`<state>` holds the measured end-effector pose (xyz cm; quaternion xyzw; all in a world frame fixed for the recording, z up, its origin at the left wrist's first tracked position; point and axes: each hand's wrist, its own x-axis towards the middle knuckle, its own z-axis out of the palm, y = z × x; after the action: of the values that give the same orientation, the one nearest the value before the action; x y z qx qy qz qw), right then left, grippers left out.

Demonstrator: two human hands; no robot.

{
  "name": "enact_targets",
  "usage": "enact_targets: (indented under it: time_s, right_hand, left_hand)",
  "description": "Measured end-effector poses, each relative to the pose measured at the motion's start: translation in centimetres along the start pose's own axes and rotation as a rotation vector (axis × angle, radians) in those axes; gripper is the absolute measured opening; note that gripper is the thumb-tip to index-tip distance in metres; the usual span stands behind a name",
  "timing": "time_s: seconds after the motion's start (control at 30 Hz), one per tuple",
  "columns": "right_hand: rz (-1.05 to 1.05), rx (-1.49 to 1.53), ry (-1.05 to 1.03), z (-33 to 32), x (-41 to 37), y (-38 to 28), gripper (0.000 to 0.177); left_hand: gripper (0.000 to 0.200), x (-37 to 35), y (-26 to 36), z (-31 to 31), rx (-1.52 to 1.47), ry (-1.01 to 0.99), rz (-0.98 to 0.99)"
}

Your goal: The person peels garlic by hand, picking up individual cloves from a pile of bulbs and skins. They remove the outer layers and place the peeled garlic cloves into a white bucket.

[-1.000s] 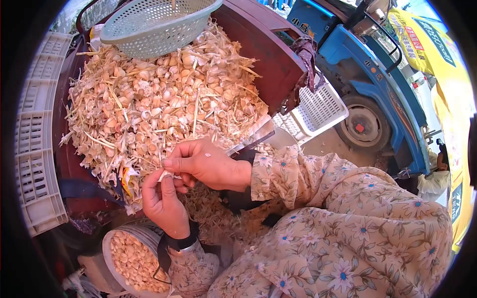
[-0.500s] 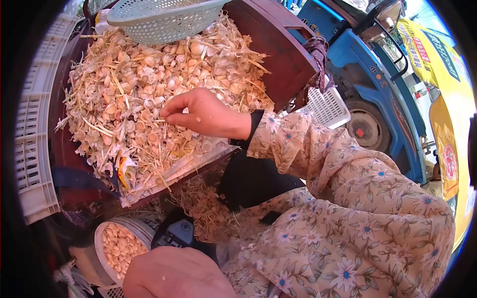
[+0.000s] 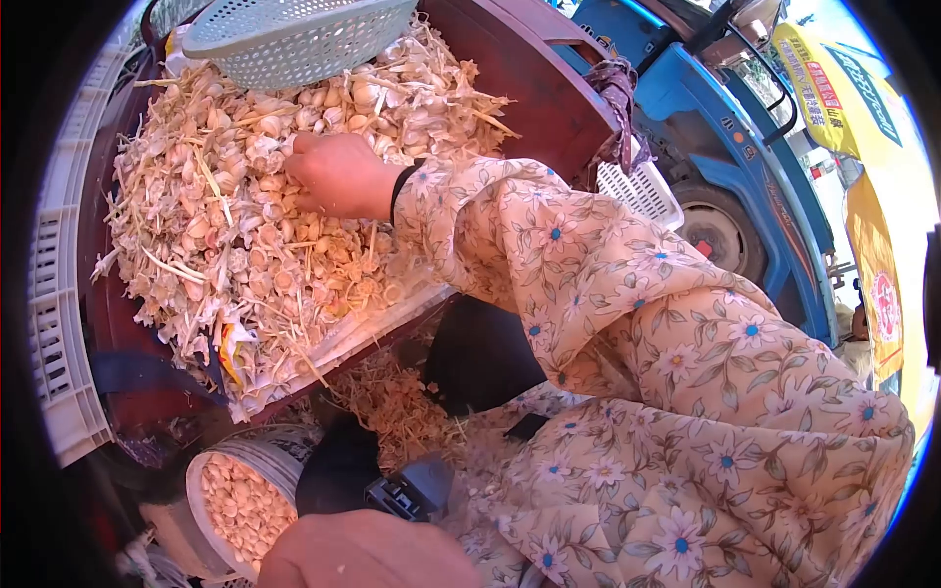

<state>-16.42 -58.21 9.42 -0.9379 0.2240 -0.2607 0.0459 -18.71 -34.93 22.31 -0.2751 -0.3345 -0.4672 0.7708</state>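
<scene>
The right hand (image 3: 343, 176) touches heaped garlic (image 3: 225, 230), the left hand (image 3: 368, 555) beside 1 bucket (image 3: 276, 465) of cloves (image 3: 245, 505).

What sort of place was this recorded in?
Likely an outdoor roadside or market spot: a blue vehicle stands close by, yellow printed sheeting is at the side, and a big heap of garlic lies in front.

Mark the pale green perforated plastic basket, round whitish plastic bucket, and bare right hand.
Pale green perforated plastic basket (image 3: 299, 57), head view: outer wall.
Round whitish plastic bucket (image 3: 278, 465), head view: outer wall.
Bare right hand (image 3: 343, 176), head view: back of hand.
</scene>
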Motion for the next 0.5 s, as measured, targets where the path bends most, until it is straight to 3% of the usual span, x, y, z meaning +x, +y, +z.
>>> enact_targets:
  time_s: [0.03, 0.1, 0.13, 0.2, 0.3, 0.37, 0.5]
  right_hand:
    - [-0.019, 0.051, 0.018, 0.2, -0.3, 0.2, 0.017]
    - [-0.036, 0.058, 0.038, -0.1, -0.6, 0.1, 0.017]
    - [-0.04, 0.059, 0.047, -0.3, -0.9, 0.2, 0.017]
    - [0.017, 0.162, 0.09, -0.5, -1.3, 0.3, 0.016]
    - [0.185, 0.408, 0.124, -2.2, -2.7, -0.7, 0.021]
    - [0.115, 0.533, 0.072, -2.9, -4.3, -2.1, 0.019]
    - [0.063, 1.029, -0.248, -3.9, -7.4, -5.7, 0.016]
  left_hand:
    - [0.018, 0.6, 3.9, -0.7, -0.061, -0.021, -0.537]
    - [0.014, -1.0, 4.3, -1.0, 0.06, 0.57, -0.428]
    - [0.013, -2.5, 5.2, -3.7, 0.161, 0.683, -0.461]
    - [0.014, -4.6, 5.8, -7.7, 0.068, 1.109, -0.466]
    - [0.018, -7.4, 6.0, -11.3, 0.204, 1.288, -0.515]
    - [0.024, -8.6, 6.0, -12.8, 0.272, 1.414, -0.521]
    - [0.024, -7.8, 5.6, -13.2, 0.2, 1.33, -0.468]
